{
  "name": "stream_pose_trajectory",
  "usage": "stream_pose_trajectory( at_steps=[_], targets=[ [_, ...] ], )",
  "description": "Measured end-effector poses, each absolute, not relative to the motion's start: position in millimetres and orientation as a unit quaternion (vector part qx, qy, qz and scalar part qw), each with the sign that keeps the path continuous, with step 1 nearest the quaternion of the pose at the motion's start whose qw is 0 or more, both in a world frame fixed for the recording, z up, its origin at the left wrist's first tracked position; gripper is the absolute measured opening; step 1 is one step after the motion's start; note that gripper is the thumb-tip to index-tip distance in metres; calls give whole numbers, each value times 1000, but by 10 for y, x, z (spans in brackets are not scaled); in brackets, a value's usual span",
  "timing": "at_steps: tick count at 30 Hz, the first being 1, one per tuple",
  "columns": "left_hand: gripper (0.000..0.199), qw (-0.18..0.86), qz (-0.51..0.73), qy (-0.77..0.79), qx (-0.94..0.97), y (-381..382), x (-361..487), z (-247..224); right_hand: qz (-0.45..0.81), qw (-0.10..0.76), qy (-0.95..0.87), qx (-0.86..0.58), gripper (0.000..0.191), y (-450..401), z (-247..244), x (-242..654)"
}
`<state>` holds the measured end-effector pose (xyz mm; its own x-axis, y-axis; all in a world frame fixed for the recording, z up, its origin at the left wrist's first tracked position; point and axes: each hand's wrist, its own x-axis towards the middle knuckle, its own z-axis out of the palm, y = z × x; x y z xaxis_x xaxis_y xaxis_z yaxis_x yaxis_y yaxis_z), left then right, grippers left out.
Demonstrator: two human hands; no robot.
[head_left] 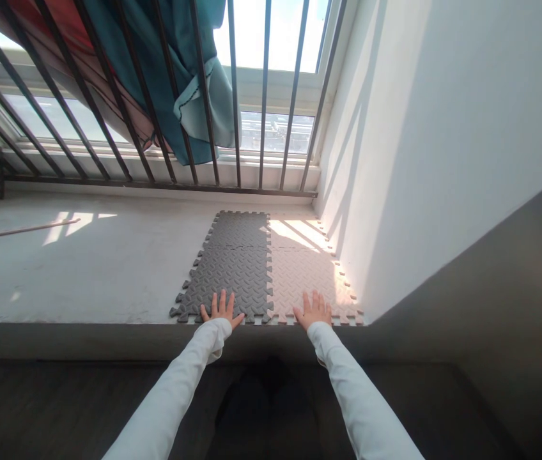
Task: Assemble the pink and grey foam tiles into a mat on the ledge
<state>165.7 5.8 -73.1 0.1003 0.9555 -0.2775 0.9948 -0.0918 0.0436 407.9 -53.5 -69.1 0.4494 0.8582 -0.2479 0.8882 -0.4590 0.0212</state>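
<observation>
My left hand (222, 309) lies with fingers spread on the front edge of the dark grey foam mat (232, 275), which has a raised tread pattern and jigsaw edges. Fingers also apart, my right hand (314, 311) rests on the near edge of the pale pinkish foam mat (300, 271). The two colours sit side by side along a toothed seam. A crosswise seam toward the back shows that each colour is made of two pieces. Neither hand grips anything.
The mats lie on a white window ledge (108, 275) against the right wall (395, 160). Dark metal bars (204, 96) stand at the back, with a teal and red curtain (156, 64) behind them. A thin stick (31, 228) lies at the left. The ledge drops off in front.
</observation>
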Motion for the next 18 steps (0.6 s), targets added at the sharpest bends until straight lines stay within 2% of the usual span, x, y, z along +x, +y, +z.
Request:
stream_pose_trajectory(
  at_steps=[11, 15, 18],
  targets=[
    [65, 104, -90, 665, 734, 36, 1712, -602, -117, 66, 514, 847, 62, -523, -511, 4024],
    [67, 116, -72, 682, 719, 63, 1912, -481, -109, 33, 606, 787, 59, -457, -446, 3811],
    [60, 128, -32, 650, 748, 63, 2081, -514, -121, 9, 664, 738, 57, -418, -501, 3578]
  ],
)
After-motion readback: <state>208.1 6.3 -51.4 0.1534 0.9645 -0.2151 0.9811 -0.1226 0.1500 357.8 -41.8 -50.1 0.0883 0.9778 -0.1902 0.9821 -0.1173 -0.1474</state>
